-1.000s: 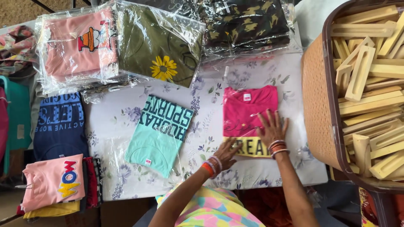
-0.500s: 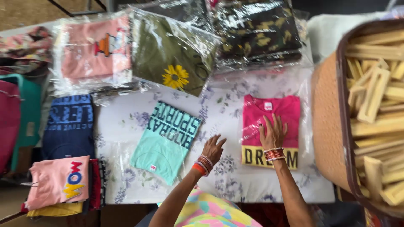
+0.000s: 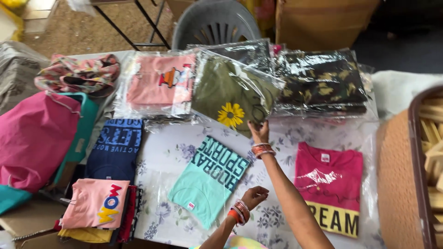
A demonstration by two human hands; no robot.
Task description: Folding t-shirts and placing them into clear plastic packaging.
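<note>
Olive tee in clear bag (image 3: pixel 230 94), w/ yellow flower print, lay at the far side of the tabletop (image 3: pixel 161 157), betw. a bagged pink tee (image 3: pixel 157 85) and a bagged camo tee (image 3: pixel 320 83). Head view only: right hand (image 3: pixel 258 130) was stretched fwd, fingers (image 3: pixel 253 124) touching the bag's near edge just under the flower; can't tell if they pinched the plastic or just rested on it. Left hand (image 3: pixel 256 196) hovered loosely curled, half open, holding nothing, just beside the near corner of a flat mint tee w/ dark lettering (image 3: pixel 207 177). Both wrists had bangles. Right of the forearm lay a magenta tee w/ yellow hem band (image 3: pixel 330 186), under clear plastic. Left side: navy tee (image 3: pixel 115 147), pink tee on a small stack (image 3: pixel 94 203), big magenta cloth (image 3: pixel 34 138). Far right edge: woven basket w/ wooden pieces (image 3: pixel 401 184). Grey plastic chair (image 3: pixel 214 23) stood behind the tabletop.
</note>
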